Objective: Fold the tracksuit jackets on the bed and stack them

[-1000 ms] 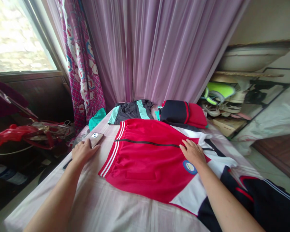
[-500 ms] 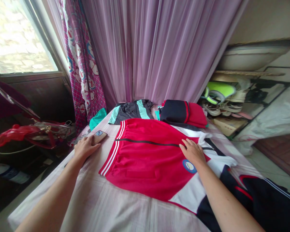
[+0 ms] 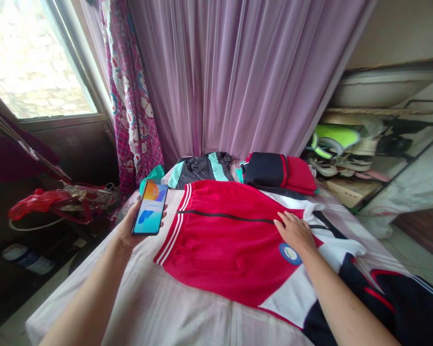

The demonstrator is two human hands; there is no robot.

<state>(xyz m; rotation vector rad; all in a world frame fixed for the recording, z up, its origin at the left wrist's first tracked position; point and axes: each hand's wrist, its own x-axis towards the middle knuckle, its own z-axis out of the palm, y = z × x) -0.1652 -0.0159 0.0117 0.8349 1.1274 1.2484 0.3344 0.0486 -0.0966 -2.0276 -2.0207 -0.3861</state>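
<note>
- Bedroom: bed in a pale striped sheet (image 3: 187, 317) across the lower frame, purple curtain (image 3: 245, 72) filling the upper centre, bright window (image 3: 39, 57) at upper left.
- Far left, beside the bed: red bag (image 3: 57, 204) among dim clutter, under a pink patterned curtain (image 3: 133, 105).
- Left of centre: left hand (image 3: 130, 230) raised off the sheet, fingers wrapped round the edges of a phone (image 3: 149, 208) held tilted, lit screen toward the camera.
- Centre: red jacket (image 3: 220, 240) spread flat on the sheet, white stripes at the left hem, black zip running across.
- Behind it, by the curtain: folded black-and-teal garment (image 3: 202, 169) and folded navy-and-red garment (image 3: 277, 172), side by side.
- Right of centre: right hand (image 3: 296, 233) palm down on the jacket, fingers loosely spread, gripping nothing, fingertips at the zip, just above a round badge (image 3: 289, 253).
- Lower right: dark garment (image 3: 400, 307) trailing off the frame.
- Upper right: shelf of shoes (image 3: 342, 149).
</note>
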